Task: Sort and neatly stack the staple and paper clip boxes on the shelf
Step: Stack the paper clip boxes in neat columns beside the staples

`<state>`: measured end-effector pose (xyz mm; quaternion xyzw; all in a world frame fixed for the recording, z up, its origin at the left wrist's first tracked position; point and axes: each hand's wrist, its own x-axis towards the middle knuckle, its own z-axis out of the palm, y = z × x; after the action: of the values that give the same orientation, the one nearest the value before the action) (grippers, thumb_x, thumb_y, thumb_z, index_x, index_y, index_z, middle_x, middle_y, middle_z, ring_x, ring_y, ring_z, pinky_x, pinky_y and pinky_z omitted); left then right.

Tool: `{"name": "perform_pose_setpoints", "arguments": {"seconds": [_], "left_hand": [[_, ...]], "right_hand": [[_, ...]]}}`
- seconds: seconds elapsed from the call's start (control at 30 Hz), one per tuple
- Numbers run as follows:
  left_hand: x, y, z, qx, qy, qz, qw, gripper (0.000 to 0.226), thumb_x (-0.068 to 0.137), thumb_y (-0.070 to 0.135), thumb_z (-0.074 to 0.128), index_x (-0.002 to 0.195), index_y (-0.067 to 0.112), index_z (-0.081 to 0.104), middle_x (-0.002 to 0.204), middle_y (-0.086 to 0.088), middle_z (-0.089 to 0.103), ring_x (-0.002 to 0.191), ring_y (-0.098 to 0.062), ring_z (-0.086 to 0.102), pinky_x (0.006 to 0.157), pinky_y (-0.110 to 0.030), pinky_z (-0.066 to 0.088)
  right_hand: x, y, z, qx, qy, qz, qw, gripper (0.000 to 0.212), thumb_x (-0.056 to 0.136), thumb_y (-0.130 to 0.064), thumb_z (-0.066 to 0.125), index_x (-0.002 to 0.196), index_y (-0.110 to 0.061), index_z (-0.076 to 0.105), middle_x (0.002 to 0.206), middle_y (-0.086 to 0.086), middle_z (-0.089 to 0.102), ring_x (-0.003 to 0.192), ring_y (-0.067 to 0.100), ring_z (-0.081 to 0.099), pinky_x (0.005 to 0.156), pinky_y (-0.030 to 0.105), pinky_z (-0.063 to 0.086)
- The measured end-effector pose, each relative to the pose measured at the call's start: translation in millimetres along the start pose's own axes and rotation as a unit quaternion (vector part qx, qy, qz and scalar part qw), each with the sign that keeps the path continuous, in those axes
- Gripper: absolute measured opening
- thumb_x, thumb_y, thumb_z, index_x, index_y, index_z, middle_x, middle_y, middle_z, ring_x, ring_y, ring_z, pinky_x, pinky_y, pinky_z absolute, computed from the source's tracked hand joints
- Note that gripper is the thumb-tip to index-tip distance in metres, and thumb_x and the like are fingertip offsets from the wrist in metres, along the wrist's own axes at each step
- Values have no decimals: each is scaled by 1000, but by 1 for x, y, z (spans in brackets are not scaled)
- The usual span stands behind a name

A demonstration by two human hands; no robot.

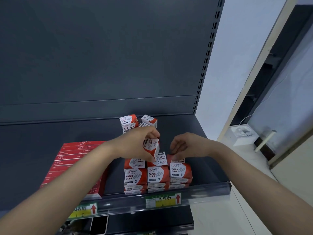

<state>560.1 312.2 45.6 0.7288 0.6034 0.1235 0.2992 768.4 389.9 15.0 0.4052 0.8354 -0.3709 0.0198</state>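
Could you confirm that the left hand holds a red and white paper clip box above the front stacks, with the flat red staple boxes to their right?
No: the head view shows the flat red staple boxes left of the front stacks, not right. The left hand does hold a red and white paper clip box above them.

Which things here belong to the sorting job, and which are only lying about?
Job: paper clip box in left hand; right hand at front paper clip stacks; rear paper clip boxes; staple boxes; shelf.
Lying about: price labels; white device on the floor.
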Motion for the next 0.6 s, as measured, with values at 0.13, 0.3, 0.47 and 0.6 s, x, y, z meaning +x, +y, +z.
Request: {"name": "perform_pose_setpoints", "arguments": {"seconds": [0.13, 0.3, 0.47, 0.6], "left_hand": [[-1, -1, 4, 9, -13, -12, 1000, 68, 72, 37, 77, 130, 27, 44, 132, 13, 49, 122, -5, 47, 100, -26, 44], [-5, 11, 13, 102, 85, -88, 987, 88, 65, 71, 62, 134, 24, 34, 130, 7, 50, 98, -8, 49, 82, -27, 46], [-2, 12, 20, 105, 100, -91, 985, 80, 69, 59, 69, 131, 20, 35, 95, 10, 57, 82, -5, 53, 64, -20, 42], [2, 19, 8, 42, 133, -52, 989, 64, 72, 40, 74, 123, 21, 40, 89, 11, 59, 73, -2, 54, 58, -17, 44]], "right_hand": [[0, 10, 4, 10, -22, -6, 1000, 19, 84, -15, 68, 102, -11, 64, 113, 6, 68, 98, 15, 65, 83, 27, 56], [1, 14, 10, 25, -25, -5, 999, 24, 86, -18, 66, 109, -11, 64, 111, 1, 67, 100, 15, 65, 90, 35, 55], [0, 3, 7, 102, 112, -6, 988, 24, 91, -23, 59, 114, -16, 62, 109, -3, 65, 95, 7, 61, 81, 16, 49], [-2, -9, 4, 249, 118, -12, 961, 23, 94, -27, 53, 114, -19, 61, 108, -3, 68, 97, 8, 64, 85, 22, 52]]}}
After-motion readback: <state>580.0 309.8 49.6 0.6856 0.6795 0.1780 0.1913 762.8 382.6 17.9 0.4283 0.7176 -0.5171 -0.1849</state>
